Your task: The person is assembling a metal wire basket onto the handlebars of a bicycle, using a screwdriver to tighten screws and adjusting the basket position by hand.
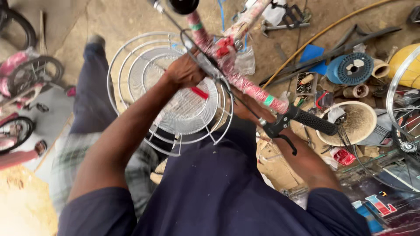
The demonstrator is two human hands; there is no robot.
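Handlebar (245, 85) wrapped in pink plastic runs diagonally across the middle of the view, black grip (315, 122) at its lower right end with a brake lever (280, 129) just beside it. Left hand (186, 70) is curled around the bar near the stem, over a white wire basket (175, 94) on the dirt floor. Right hand (247, 109) sits mostly hidden under the bar by the lever, so can't tell if it's closed on anything.

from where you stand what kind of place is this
Most likely a bicycle repair workshop: both hands work on wrapped handlebars with a black grip, a spoked wheel stands at right, and small parts litter the dirt floor.
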